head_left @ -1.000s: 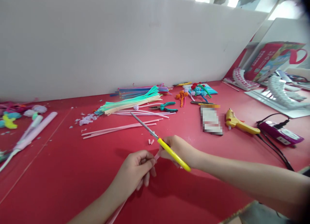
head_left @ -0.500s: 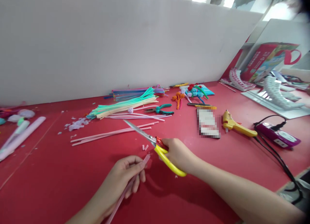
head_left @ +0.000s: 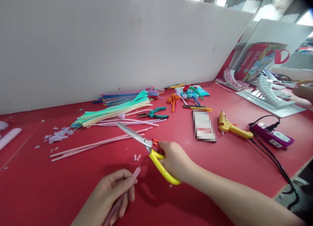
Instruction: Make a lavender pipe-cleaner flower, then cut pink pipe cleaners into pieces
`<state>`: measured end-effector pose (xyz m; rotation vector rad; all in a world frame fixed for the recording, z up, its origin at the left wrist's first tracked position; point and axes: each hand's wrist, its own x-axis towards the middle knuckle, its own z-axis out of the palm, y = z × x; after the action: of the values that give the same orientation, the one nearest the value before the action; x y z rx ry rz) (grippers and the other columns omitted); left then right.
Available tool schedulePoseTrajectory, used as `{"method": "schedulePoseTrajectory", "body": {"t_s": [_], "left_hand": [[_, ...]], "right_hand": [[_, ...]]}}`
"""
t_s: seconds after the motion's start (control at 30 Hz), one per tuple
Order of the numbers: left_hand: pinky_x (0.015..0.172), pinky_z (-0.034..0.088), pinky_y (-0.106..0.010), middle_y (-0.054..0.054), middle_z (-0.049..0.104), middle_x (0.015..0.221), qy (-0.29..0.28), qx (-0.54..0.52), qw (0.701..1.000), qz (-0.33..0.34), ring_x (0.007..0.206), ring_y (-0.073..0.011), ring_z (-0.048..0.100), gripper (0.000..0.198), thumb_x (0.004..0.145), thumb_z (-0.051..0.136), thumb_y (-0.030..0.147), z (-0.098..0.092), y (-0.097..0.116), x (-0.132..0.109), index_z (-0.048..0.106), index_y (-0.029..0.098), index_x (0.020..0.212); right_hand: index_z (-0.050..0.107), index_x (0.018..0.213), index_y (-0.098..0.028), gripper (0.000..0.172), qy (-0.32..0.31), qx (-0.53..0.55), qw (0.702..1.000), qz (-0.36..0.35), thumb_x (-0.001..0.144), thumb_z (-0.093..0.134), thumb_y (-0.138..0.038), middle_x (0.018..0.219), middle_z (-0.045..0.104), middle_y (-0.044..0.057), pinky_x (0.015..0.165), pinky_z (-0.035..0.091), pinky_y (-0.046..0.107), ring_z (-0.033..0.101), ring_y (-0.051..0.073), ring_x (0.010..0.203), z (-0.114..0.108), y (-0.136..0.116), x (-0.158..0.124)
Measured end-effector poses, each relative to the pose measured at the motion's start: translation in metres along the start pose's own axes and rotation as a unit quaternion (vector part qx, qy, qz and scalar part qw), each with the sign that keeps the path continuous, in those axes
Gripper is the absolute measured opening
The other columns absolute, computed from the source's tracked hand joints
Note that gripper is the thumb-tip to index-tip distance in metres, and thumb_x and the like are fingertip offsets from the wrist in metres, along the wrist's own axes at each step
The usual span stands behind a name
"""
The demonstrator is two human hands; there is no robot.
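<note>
My left hand (head_left: 111, 195) is closed on a thin pink straw (head_left: 135, 173), whose end pokes out past my fingertips toward the upper right. My right hand (head_left: 173, 161) grips yellow-handled scissors (head_left: 144, 143). Their blades are together and point up-left, just above the straw's end without touching it. Two tiny pink cut pieces (head_left: 137, 157) lie on the red table (head_left: 61, 187) between my hands.
Long pink straws (head_left: 97, 144), a bundle of green and cream straws (head_left: 112, 110) and green pliers (head_left: 156, 113) lie farther back. A yellow glue gun (head_left: 232, 128), a purple device (head_left: 272, 135) with black cable and pipe-cleaner flowers (head_left: 188, 93) are right. Another person's hand (head_left: 303, 94) shows far right.
The scissors have lifted away from the straw and swung left. My left hand has pulled back toward me with the straw. The view has drifted right.
</note>
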<state>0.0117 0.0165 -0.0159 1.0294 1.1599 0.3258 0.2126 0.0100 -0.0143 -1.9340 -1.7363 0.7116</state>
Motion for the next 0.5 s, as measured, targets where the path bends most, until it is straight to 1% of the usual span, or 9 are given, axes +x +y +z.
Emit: {"method": "schedulePoseTrajectory", "body": {"t_s": [0.07, 0.1, 0.17, 0.27, 0.4, 0.5], "left_hand": [[0.028, 0.022, -0.010, 0.004, 0.046, 0.036, -0.008, 0.003, 1.000, -0.006, 0.028, -0.0024, 0.030, 0.035, 0.076, 0.055, 0.046, -0.001, -0.001, 0.000, 0.052, 0.015, 0.059], [0.028, 0.022, -0.010, 0.004, 0.046, 0.036, -0.011, 0.001, 1.000, -0.008, 0.027, -0.0023, 0.030, 0.035, 0.076, 0.055, 0.046, -0.001, -0.002, 0.001, 0.052, 0.015, 0.059], [0.028, 0.022, -0.010, 0.004, 0.046, 0.036, -0.016, -0.002, 1.000, -0.010, 0.027, -0.0022, 0.031, 0.035, 0.076, 0.054, 0.047, -0.003, -0.004, 0.002, 0.052, 0.015, 0.060], [0.028, 0.022, -0.011, 0.004, 0.047, 0.037, -0.016, -0.001, 1.000, -0.010, 0.027, -0.0025, 0.031, 0.035, 0.076, 0.054, 0.047, -0.004, -0.007, 0.003, 0.053, 0.016, 0.061], [0.027, 0.021, -0.011, 0.005, 0.048, 0.036, -0.010, -0.004, 1.000, -0.005, 0.027, -0.0027, 0.031, 0.032, 0.075, 0.057, 0.045, -0.004, -0.008, 0.004, 0.053, 0.016, 0.062], [0.027, 0.020, -0.010, 0.004, 0.049, 0.036, -0.013, -0.007, 1.000, -0.002, 0.026, -0.0022, 0.031, 0.032, 0.076, 0.056, 0.044, -0.004, -0.007, 0.004, 0.052, 0.016, 0.061]], "right_hand": [[0.047, 0.062, -0.019, 0.020, 0.032, 0.003, 0.999, 0.021, 0.067, 0.054, -0.037, 0.051, 0.044, -0.004, 0.043, 0.019, 0.020, 0.029, 0.007, 0.046, -0.004, 0.004, 0.006], [0.046, 0.062, -0.019, 0.019, 0.037, 0.015, 0.999, 0.034, 0.068, 0.053, -0.035, 0.051, 0.043, -0.004, 0.042, 0.018, 0.020, 0.029, 0.007, 0.046, -0.005, 0.006, 0.009], [0.046, 0.062, -0.019, 0.016, 0.023, 0.051, 0.997, 0.053, 0.069, 0.050, -0.032, 0.050, 0.042, -0.004, 0.041, 0.019, 0.019, 0.031, 0.007, 0.045, -0.004, 0.008, 0.013], [0.049, 0.067, -0.019, 0.009, -0.001, 0.082, 0.995, 0.058, 0.069, 0.049, -0.028, 0.053, 0.047, -0.004, 0.041, 0.021, 0.018, 0.034, 0.007, 0.045, 0.001, 0.009, 0.013], [0.049, 0.064, -0.019, 0.013, 0.010, 0.042, 0.999, 0.032, 0.068, 0.053, -0.031, 0.052, 0.047, -0.004, 0.040, 0.020, 0.019, 0.031, 0.007, 0.044, 0.004, 0.009, 0.010], [0.049, 0.063, -0.020, 0.021, 0.022, 0.001, 1.000, 0.016, 0.069, 0.054, -0.039, 0.049, 0.047, -0.004, 0.040, 0.018, 0.019, 0.027, 0.007, 0.043, 0.004, 0.011, 0.009]]}}
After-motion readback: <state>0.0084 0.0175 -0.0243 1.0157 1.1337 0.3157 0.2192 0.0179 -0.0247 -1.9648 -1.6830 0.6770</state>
